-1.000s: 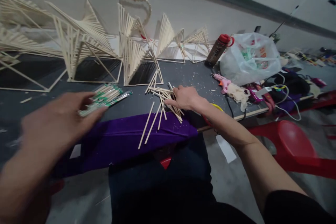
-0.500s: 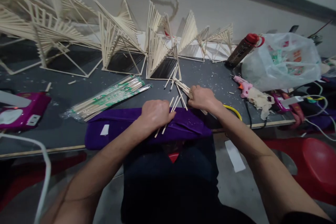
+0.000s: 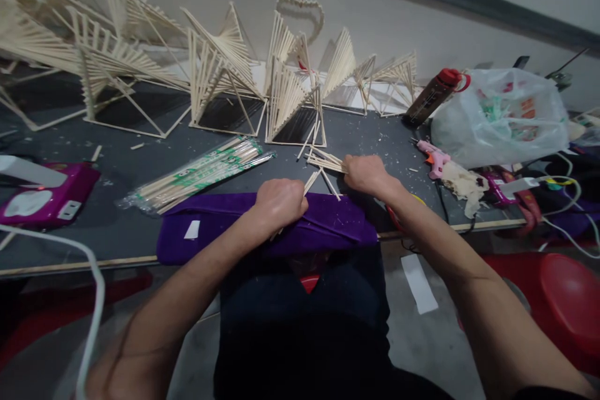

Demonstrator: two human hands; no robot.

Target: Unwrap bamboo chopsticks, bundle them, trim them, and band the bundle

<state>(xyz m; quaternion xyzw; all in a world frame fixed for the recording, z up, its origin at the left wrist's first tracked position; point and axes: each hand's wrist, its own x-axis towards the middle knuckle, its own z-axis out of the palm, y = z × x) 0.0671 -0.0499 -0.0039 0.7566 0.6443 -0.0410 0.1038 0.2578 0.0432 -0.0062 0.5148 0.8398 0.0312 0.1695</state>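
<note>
My left hand (image 3: 280, 203) is closed around a few thin wooden sticks (image 3: 311, 182), whose ends poke out on both sides of the fist. It is above a purple cloth (image 3: 234, 219) at the table's front edge. My right hand (image 3: 366, 173) is closed on a bundle of similar wooden sticks (image 3: 327, 161) that points left over the dark table. Between the hands, one loose stick (image 3: 330, 184) lies slanted with its lower end at the cloth. More loose sticks (image 3: 308, 139) lie just beyond, near the stick frames.
Stick-built twisted frames (image 3: 225, 87) line the back of the table (image 3: 375, 137). Plastic-wrapped stick packs (image 3: 201, 176) lie left of the hands. To the right are a pink glue gun (image 3: 434, 157), a dark bottle (image 3: 432, 97) and a plastic bag (image 3: 501, 112). A magenta box (image 3: 51, 194) stands left.
My left hand has drawn its sticks closer together, with less of them showing below the fist. The right-hand bundle has swung flatter, and the view has shifted slightly.
</note>
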